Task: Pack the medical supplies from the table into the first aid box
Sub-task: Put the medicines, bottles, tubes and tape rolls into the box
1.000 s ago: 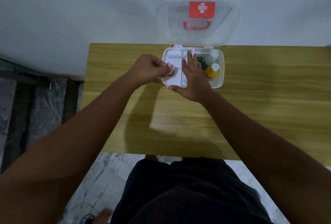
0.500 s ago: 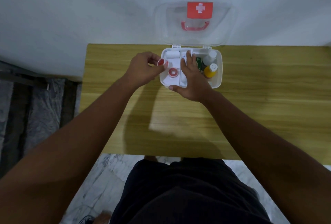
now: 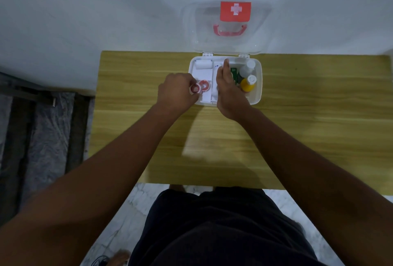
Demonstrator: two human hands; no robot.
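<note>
The white first aid box (image 3: 258,95) stands open at the table's far edge, its clear lid (image 3: 225,27) with a red cross label leaning on the wall. My left hand (image 3: 177,93) pinches a small red tape roll (image 3: 194,88) at the box's left rim. A second red tape roll (image 3: 204,85) lies in the left tray beside it. A white bandage roll (image 3: 203,64) sits at the tray's back. My right hand (image 3: 228,91) rests flat over the box's middle, fingers pointing to the wall. A yellow bottle (image 3: 247,85), a white bottle (image 3: 246,70) and a green pack (image 3: 234,74) fill the right side.
The wooden table (image 3: 297,133) reaches from the wall to my legs. A dark striped floor area (image 3: 42,127) lies off its left edge. Marble floor (image 3: 136,206) and my dark shorts (image 3: 223,233) show below the near edge.
My left hand has brought the red tape roll from above the box's left rim down and to the right, beside the roll lying in the tray. My right hand stays on the box.
</note>
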